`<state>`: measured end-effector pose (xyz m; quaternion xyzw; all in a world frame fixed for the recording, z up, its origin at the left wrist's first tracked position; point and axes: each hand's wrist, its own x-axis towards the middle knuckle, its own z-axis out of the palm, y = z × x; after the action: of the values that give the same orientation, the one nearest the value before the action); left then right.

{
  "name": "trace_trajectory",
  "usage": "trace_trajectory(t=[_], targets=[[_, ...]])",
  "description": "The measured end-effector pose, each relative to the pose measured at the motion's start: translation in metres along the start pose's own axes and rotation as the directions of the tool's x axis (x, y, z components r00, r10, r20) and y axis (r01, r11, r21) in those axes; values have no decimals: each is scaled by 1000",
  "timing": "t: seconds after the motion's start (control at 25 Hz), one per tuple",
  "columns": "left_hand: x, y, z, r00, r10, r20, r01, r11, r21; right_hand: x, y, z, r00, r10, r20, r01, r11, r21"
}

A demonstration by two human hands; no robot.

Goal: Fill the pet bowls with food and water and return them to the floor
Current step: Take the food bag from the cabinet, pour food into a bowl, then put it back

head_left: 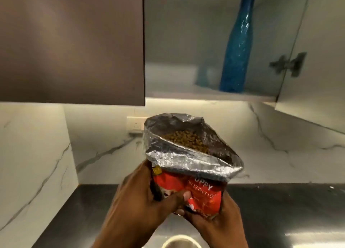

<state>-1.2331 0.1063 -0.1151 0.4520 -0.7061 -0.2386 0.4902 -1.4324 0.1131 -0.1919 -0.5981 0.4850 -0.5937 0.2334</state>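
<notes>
left hand (pixel 141 197): fingers wrapped round the bag's left side, thumb pressed across the red front
right hand (pixel 214 219): cupped under the bag's lower right corner, fingers closed on it
food bag (pixel 188 173): red print, silver lining folded out at the mouth, held upright above the counter, mouth tipped slightly toward 1 o'clock
kibble (pixel 186 140): brown pellets visible inside the open mouth
pet bowl (pixel 179 243): pale rim at 6 o'clock below the hands, mostly cut off, probably a bowl
counter (pixel 280 210): dark, glossy, under the hands
blue bottle (pixel 237 42): upright in the open cabinet at 1 o'clock
wall socket (pixel 135 125): 11 o'clock from the bag, on the marble backsplash
</notes>
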Motion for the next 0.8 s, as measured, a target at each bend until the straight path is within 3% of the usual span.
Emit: trace_trajectory(t=[0.28, 0.44, 0.8], targets=[[94, 90, -31, 967, 247, -64, -247, 969, -3, 108, -104, -41, 969, -247, -6, 246, 969, -25], [170, 117, -36, 923, 356, -144, -361, 933, -9, 191, -133, -52, 951, -308, -12, 308, 951, -10], [304, 74, 2, 950, 168, -263, -193, 978, -75, 328, -108, -45, 974, -145, 172, 145, 989, 11]])
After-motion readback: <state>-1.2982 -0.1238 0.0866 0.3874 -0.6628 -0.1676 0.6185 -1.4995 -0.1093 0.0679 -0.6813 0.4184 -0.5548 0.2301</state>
